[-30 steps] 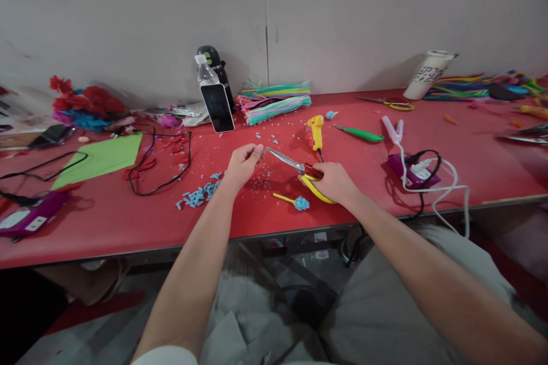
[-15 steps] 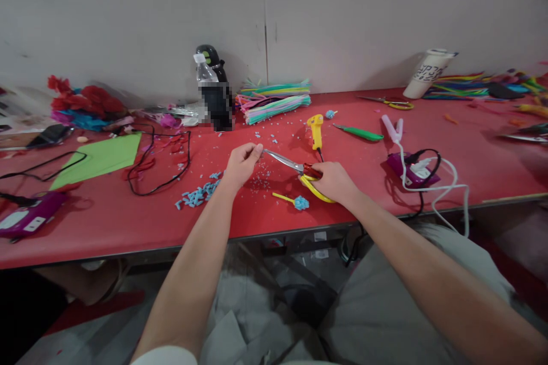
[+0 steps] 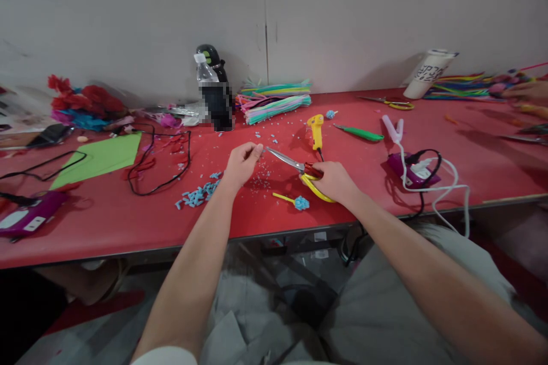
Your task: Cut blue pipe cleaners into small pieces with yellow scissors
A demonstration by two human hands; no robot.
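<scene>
My left hand [image 3: 243,164] is closed in a pinch above the red table [image 3: 257,219]; what it pinches is too small to make out. Scissors [image 3: 286,159] with yellow and red handles are in my right hand [image 3: 336,179], their blades pointing left toward my left fingertips. Beneath, small light-blue scraps are scattered. Cut light-blue pieces [image 3: 199,194] lie in a pile left of my left forearm. A light-blue fuzzy ball [image 3: 301,203] on a yellow stem rests just below the scissors.
Behind my hands are a yellow glue gun [image 3: 316,131], a green tool [image 3: 362,134], bundled pipe cleaners [image 3: 276,102] and a bottle [image 3: 206,71]. A purple power strip [image 3: 413,174] with cables sits right. Green paper [image 3: 100,159] lies left. Another person's hand [image 3: 528,93] is at far right.
The scissor tips have shifted slightly right, away from my left fingertips. Another person's hand has come into view at the far right edge.
</scene>
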